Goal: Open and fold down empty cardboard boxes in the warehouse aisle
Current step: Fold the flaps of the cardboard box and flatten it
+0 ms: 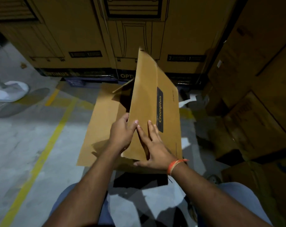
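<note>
A flattened brown cardboard box (148,89) with a black "Crompton" label stands tilted upright in front of me. My left hand (121,133) grips its left edge near the bottom, thumb on the front face and fingers behind. My right hand (152,148) lies flat on the front face with straight fingers, an orange thread on the wrist. Beneath it, a larger flattened cardboard sheet (103,122) lies on the floor.
Tall printed cartons (83,40) form a wall straight ahead. More stacked cartons (257,99) crowd the right side. Grey concrete floor (21,145) with yellow lines (45,148) spreads to the left, where a white fan base (11,90) sits. Paper scraps (186,100) lie on the right.
</note>
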